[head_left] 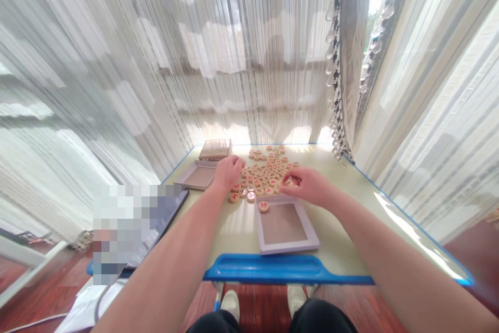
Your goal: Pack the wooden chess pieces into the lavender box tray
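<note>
Many round wooden xiangqi pieces (264,184) with red or dark characters lie in a loose cluster on the table. My left hand (231,171) is at the cluster's left edge, fingers curled and close together; whatever they hold, if anything, is hidden. At the right edge, my right hand (306,183) has thumb and fingers curved round a xiangqi piece (290,182), partly covered by the fingers. Just in front of the cluster lies a shallow white box tray (307,221). One xiangqi piece with a red character (264,207) rests inside it, by the far left corner.
Another shallow box half (198,176) lies left of my left hand, with a printed box or book (215,149) behind it. A dark flat device (171,218), partly blurred out, is at the left edge. The pale table (343,234) has a blue rim; striped curtains hang behind.
</note>
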`<action>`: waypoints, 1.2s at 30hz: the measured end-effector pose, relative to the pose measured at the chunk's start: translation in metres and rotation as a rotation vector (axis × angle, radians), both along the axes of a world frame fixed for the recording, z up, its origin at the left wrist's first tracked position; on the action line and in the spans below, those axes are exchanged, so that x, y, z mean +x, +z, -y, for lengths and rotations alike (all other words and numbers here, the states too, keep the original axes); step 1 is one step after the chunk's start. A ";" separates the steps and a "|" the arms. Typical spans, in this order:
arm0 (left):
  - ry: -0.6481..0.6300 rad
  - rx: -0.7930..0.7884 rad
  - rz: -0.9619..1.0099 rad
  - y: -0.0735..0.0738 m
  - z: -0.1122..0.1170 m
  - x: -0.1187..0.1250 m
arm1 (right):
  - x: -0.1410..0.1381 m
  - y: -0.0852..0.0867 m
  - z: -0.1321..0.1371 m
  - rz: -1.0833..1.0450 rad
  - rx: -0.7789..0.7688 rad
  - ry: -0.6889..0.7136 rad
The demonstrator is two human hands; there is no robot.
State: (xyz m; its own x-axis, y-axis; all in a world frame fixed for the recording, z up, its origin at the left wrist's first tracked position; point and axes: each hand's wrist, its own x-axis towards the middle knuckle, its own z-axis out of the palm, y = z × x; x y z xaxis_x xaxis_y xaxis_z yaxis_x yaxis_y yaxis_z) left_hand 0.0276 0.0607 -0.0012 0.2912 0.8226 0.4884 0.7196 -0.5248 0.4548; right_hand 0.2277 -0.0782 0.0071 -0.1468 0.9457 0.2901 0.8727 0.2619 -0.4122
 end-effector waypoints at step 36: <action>-0.236 -0.011 -0.342 0.001 0.024 0.002 | 0.051 -0.031 -0.038 0.077 0.112 -0.345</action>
